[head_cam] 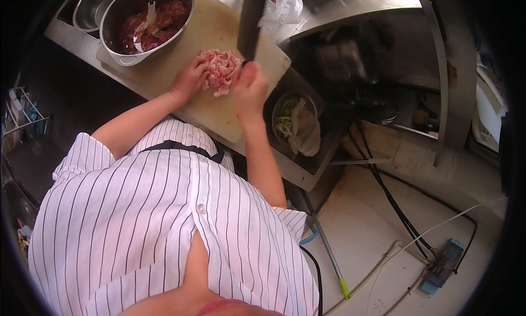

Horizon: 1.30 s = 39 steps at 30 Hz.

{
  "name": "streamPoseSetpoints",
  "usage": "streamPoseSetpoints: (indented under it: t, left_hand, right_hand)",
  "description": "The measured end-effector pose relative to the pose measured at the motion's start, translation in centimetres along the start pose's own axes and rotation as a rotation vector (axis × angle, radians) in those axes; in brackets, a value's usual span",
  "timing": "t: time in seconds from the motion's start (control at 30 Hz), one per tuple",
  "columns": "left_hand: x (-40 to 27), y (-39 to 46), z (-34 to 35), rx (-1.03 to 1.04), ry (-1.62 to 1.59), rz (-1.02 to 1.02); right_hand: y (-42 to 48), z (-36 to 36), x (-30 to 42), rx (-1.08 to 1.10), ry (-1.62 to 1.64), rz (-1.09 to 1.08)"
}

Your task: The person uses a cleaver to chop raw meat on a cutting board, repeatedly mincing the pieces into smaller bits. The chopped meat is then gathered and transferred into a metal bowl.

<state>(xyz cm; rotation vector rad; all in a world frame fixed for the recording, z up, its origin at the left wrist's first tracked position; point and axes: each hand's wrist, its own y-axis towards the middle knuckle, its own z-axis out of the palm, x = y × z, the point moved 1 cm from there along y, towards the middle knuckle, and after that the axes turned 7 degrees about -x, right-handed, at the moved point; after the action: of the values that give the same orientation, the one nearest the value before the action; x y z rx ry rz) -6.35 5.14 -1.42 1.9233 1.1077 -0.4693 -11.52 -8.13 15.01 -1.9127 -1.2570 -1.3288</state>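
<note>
A pile of chopped raw meat (222, 71), pink with pale fat, lies on a worn white cutting board (222, 112). My left hand (191, 77) holds the pile's left side with bent fingers. At its right side, my right hand (250, 90) is closed around the handle of a cleaver (250, 26). The broad dark blade points away from me, raised and blurred. Most of the handle is hidden in my fist. At the board's far left stands a metal food-processor bowl (117, 55) with ground meat (172, 18) around a pale central shaft (151, 14).
A bowl of shredded green vegetable (284, 116), partly covered by a translucent plastic bag (305, 131), stands right of the board. Another metal bowl (86, 11) is at far left. Behind the cleaver lies a plastic bag (283, 5). Cables (386, 188) and a pole (328, 246) are at lower right.
</note>
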Motion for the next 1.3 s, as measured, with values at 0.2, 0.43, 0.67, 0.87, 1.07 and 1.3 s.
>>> streamPoseSetpoints:
  t: [0.2, 0.43, 0.67, 0.87, 1.07, 1.3]
  left_hand:
    - [-1.3, 1.3, -0.2, 0.154, -0.618, -0.630]
    - [0.0, 0.3, 0.6, 0.145, -0.281, -0.247]
    - [0.2, 0.9, 0.1, 0.050, -0.157, -0.076]
    - [-0.1, 0.3, 0.6, 0.035, 0.084, 0.149]
    - [-0.5, -0.7, -0.7, 0.085, 0.051, 0.051]
    - [-0.6, 0.6, -0.3, 0.078, -0.025, 0.024]
  right_hand:
    - [0.1, 1.9, -6.5, 0.224, -0.125, 0.277]
    - [-2.2, 1.7, -8.2, 0.124, -0.179, 0.038]
    - [0.6, 0.5, -1.7, 0.065, -0.176, 0.018]
    - [1.7, 2.6, -8.0, 0.234, -0.145, 0.247]
    - [0.3, 1.4, -3.8, 0.065, -0.167, 0.055]
    - [1.3, 0.1, -2.3, 0.112, -0.202, 0.151]
